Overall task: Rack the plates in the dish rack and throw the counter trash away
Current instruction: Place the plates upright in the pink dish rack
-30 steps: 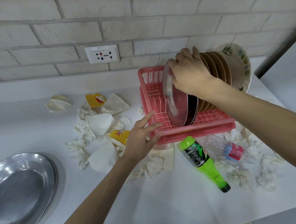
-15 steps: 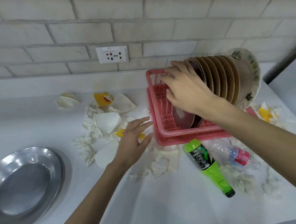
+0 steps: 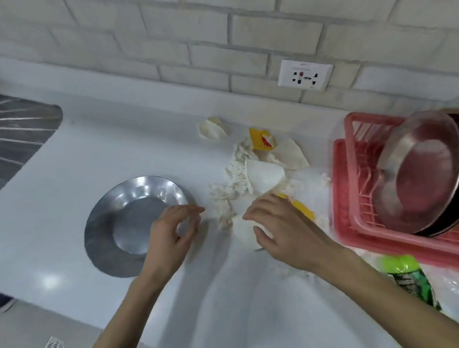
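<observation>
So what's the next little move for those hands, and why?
Probably the left hand closes on the right rim of the steel plate and lifts it toward the pink dish rack: its fingers curl at that rim, and it is the only plate lying on the counter.

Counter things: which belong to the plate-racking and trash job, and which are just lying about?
Part of the job: steel plate on the counter; pink dish rack; racked plates; paper scraps; yellow wrappers; green bottle, probably trash.
Just lying about: wall socket; brick wall; dark plastic at the left, unclear what it is.
</observation>
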